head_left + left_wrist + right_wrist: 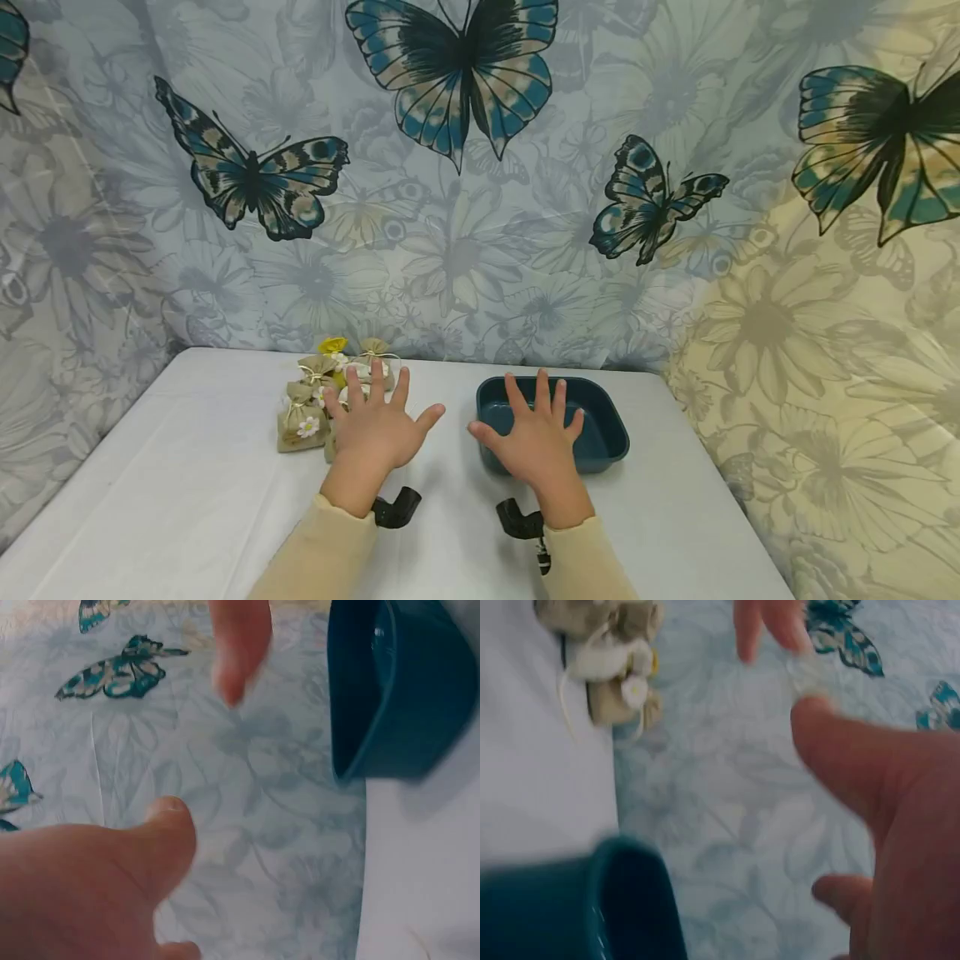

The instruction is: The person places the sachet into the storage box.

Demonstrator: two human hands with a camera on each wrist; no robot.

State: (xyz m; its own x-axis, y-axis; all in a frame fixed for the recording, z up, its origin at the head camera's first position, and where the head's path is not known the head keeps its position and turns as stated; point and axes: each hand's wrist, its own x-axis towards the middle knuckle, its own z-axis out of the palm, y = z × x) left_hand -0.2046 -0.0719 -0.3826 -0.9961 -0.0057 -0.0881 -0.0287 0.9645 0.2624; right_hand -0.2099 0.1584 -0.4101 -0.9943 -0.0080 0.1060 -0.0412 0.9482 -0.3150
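With fingers spread wide, my left hand (377,433) is held over the table in front of several small burlap drawstring pouches (302,421), partly hiding them. The pouches carry white flowers, and a yellow piece (333,345) shows at the back of the group. My right hand (536,442), its fingers also spread, overlaps the left part of a dark teal rectangular tub (603,429) in the head view. Neither hand holds anything. In the right wrist view the tub (540,907) is at the lower left and the pouches (611,701) at the upper left.
A white cloth covers the table (187,483). Behind it and along both sides hangs a fabric backdrop (465,258) printed with butterflies and flowers. Each wrist wears a black camera mount, the left one (397,508) and the right one (519,518) both facing inward.
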